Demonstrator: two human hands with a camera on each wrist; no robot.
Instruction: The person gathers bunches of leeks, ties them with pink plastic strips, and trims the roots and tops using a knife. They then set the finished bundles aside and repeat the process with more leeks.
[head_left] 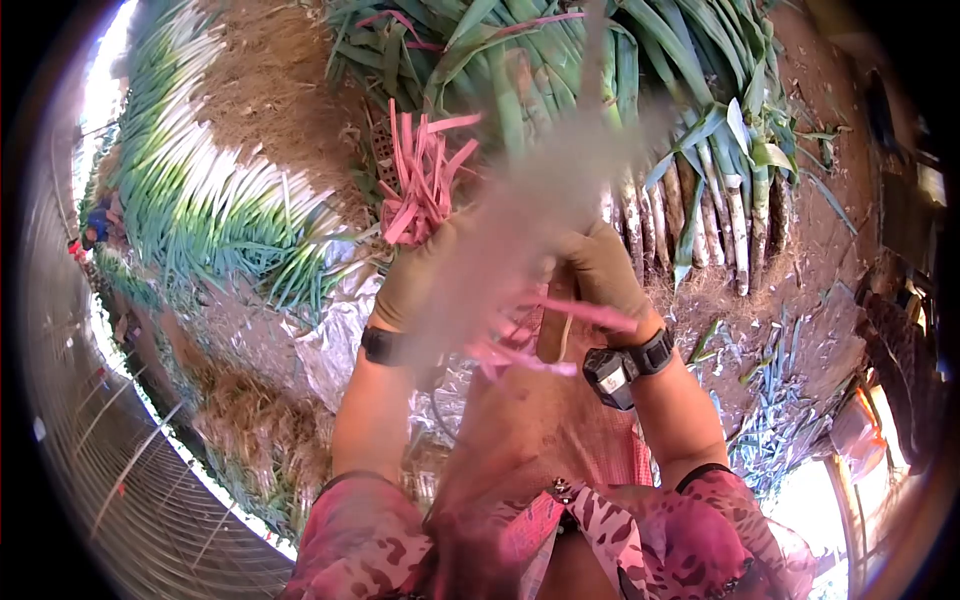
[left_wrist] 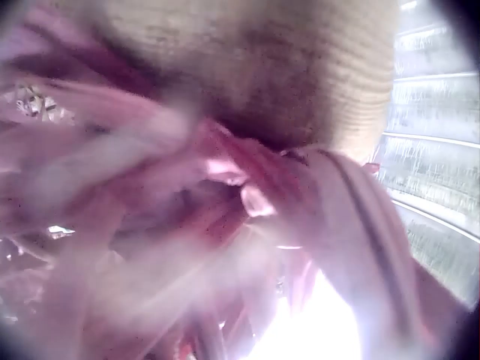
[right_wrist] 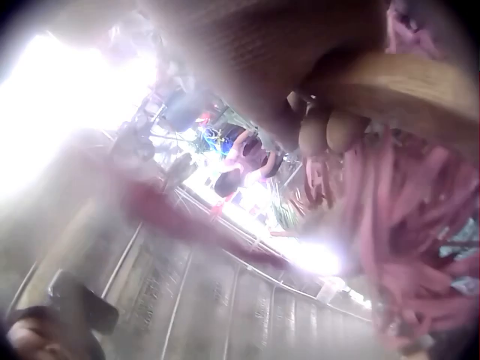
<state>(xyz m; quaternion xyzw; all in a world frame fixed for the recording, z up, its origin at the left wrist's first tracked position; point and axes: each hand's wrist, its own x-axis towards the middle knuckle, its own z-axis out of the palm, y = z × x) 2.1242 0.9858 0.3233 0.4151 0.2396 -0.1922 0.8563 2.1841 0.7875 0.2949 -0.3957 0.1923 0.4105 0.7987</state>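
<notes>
In the head view my gloved left hand (head_left: 408, 285) grips a bundle of pink strips (head_left: 425, 180), their loose ends standing up above the fingers. The left wrist view is filled by these flat pink strips (left_wrist: 360, 217) under the glove. My gloved right hand (head_left: 608, 268) is close beside it, fingers curled on pink strips (head_left: 540, 320) that trail below toward the lap. Fingertips (right_wrist: 341, 131) show next to the bundle in the right wrist view. A blurred greyish-pink shape (head_left: 530, 200) crosses the head view and hides much of both hands' fingers.
Large leeks (head_left: 560, 85) lie piled ahead, with roots toward me at the right. Long rows of green onions (head_left: 210, 150) spread at the left. Cut leaf scraps (head_left: 775, 400) litter the ground at the right. Another person (right_wrist: 244, 161) appears beyond in the right wrist view.
</notes>
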